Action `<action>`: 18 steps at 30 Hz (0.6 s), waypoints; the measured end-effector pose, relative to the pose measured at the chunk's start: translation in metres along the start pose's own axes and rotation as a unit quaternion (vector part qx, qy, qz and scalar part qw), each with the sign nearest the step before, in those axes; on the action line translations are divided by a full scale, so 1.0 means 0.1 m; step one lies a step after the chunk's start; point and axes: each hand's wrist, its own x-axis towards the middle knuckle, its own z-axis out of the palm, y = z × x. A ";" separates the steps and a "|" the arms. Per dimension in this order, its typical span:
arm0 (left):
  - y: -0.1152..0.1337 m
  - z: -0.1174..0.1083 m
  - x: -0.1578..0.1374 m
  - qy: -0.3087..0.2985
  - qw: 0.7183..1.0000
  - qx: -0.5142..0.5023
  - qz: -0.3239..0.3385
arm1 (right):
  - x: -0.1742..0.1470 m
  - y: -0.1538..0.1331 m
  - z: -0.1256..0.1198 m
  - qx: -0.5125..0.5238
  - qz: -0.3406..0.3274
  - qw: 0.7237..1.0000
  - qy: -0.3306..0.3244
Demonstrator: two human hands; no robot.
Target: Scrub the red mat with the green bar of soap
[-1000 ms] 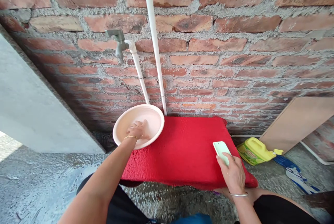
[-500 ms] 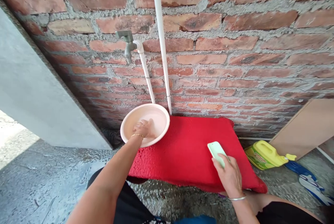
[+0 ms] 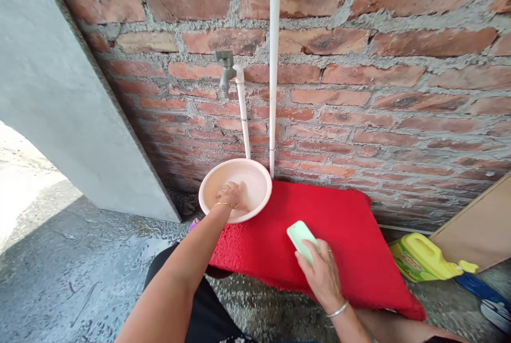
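My left hand [image 3: 231, 195] reaches down into the water of a pale pink basin [image 3: 205, 186], fingers apart and partly under the surface, with nothing seen in it. The basin stands at the left back corner of a red, wet-looking cloth [image 3: 347, 231] spread over a low support. My right hand [image 3: 321, 271] is closed around a pale green scrubbing brush [image 3: 298, 234] with a smooth, rounded back. The brush lies against or just above the cloth near its middle; its underside is hidden.
Above the basin, a grey tap [image 3: 225, 72] sticks out from a brick wall beside a tall white pipe [image 3: 274, 66]. A grey slab [image 3: 91, 108] leans at the left. To the right lie a yellow jug [image 3: 427, 259] and blue-and-white slippers [image 3: 493, 308]. The floor [image 3: 115, 263] is wet.
My right hand and the brush have moved leftward over the cloth, closer to the basin. The left hand stays in the basin. The view has shifted slightly left.
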 end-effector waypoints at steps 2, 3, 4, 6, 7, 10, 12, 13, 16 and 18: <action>0.00 -0.01 -0.02 0.000 1.000 -0.002 -0.001 | 0.04 -0.31 0.15 0.016 -0.060 0.998 -0.015; 0.01 -0.02 -0.02 0.002 1.000 0.000 0.000 | 0.06 -0.42 0.21 0.017 -0.084 0.996 -0.018; 0.01 -0.03 -0.03 0.001 1.000 0.003 0.001 | 0.09 -0.48 0.26 0.013 -0.101 0.995 -0.020; 0.02 -0.04 -0.05 -0.005 1.000 0.008 -0.001 | 0.16 -0.46 0.30 -0.002 -0.108 0.994 -0.023; 0.02 -0.05 -0.05 -0.007 1.000 0.010 -0.001 | 0.19 -0.37 0.28 -0.010 -0.097 0.995 -0.024; 0.03 -0.05 -0.04 -0.011 1.000 0.014 -0.001 | 0.24 0.15 0.13 -0.039 -0.018 0.999 -0.011; 0.03 -0.04 -0.02 -0.015 1.000 0.018 -0.006 | 0.24 0.55 0.00 -0.068 0.060 0.996 0.014; 0.03 -0.03 -0.01 -0.016 1.000 0.019 -0.008 | 0.24 0.71 -0.06 -0.083 0.098 0.991 0.028; 0.02 0.00 0.02 -0.010 1.000 0.019 -0.010 | 0.25 0.86 -0.11 -0.090 0.155 0.982 0.053; 0.02 0.00 0.02 -0.008 1.000 0.018 -0.007 | 0.27 0.63 -0.03 -0.048 0.123 0.990 0.048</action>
